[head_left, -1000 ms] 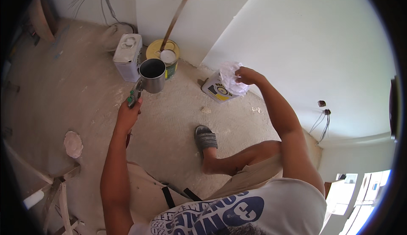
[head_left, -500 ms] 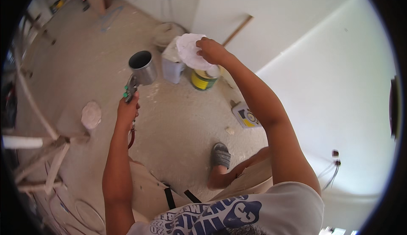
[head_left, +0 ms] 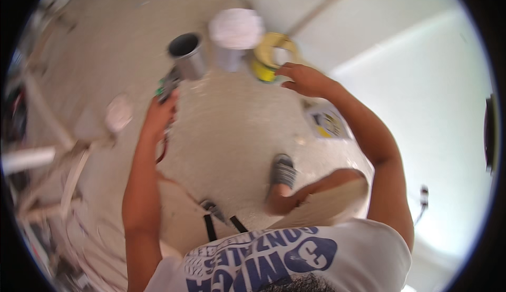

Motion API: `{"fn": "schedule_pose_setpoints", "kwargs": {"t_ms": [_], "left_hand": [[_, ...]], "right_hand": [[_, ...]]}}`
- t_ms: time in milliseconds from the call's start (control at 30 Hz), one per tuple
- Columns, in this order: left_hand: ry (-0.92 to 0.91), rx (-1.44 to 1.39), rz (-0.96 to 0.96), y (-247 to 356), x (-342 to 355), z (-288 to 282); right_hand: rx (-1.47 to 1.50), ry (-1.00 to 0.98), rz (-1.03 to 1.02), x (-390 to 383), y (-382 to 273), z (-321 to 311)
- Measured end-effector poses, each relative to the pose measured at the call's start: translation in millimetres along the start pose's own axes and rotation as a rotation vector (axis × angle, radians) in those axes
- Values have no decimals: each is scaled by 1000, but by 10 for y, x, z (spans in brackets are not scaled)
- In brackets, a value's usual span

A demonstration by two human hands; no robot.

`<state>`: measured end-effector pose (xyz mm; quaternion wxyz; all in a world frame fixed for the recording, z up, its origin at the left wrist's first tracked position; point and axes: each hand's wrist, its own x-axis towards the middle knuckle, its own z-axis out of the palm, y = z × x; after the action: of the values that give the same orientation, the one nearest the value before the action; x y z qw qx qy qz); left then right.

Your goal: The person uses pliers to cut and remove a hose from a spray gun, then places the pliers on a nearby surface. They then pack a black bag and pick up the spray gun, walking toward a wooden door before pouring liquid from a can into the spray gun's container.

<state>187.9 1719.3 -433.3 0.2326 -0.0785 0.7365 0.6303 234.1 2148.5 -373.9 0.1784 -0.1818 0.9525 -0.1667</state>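
The left hand point(head_left: 158, 117) is closed around a dark, green-tipped handle point(head_left: 167, 85), and on the end of it sits the metal cup point(head_left: 187, 56) — grey, round, its dark mouth open towards the camera and tilted a little. The frame is smeared by motion, so how the cup joins the handle can't be made out.

Take that cup as the marker. Just to its right is a white tub point(head_left: 234, 36), pale lid showing, very near the cup and maybe overlapping it in the view; whether they touch, I cannot tell. Right of the tub again, a yellow bucket point(head_left: 268, 60) stands on the floor, a long wooden stick point(head_left: 315, 12) slanting up from behind it against the white wall point(head_left: 421, 81).

The right hand point(head_left: 305, 80) hangs in the air well right of the cup and a bit lower, just past the yellow bucket — fingers loosely spread, curled slightly, holding nothing.

Lower right of the cup, on the dusty floor point(head_left: 232, 129), lies a flat white-and-yellow package point(head_left: 327, 122). Straight down from the cup, further off, is the person's own foot in a grey sandal point(head_left: 283, 172), knee bent beside it. Left and below the cup, a small pale round thing point(head_left: 118, 113) lies on the floor, too blurred to name.
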Motion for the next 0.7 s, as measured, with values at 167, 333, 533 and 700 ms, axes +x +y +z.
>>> {"fn": "schedule_pose_setpoints", "kwargs": {"t_ms": [167, 333, 533, 700], "left_hand": [[-96, 323, -44, -91, 17, 584], [-261, 569, -5, -232, -74, 1249], [-384, 572, 24, -502, -101, 1841], [-387, 502, 41, -569, -96, 2335]], "right_hand": [[189, 625, 517, -1627, 467, 193], [433, 1302, 822, -3017, 959, 1531], [877, 1201, 735, -2862, 1178, 2459], [713, 1157, 667, -2717, 1438, 2607]]}}
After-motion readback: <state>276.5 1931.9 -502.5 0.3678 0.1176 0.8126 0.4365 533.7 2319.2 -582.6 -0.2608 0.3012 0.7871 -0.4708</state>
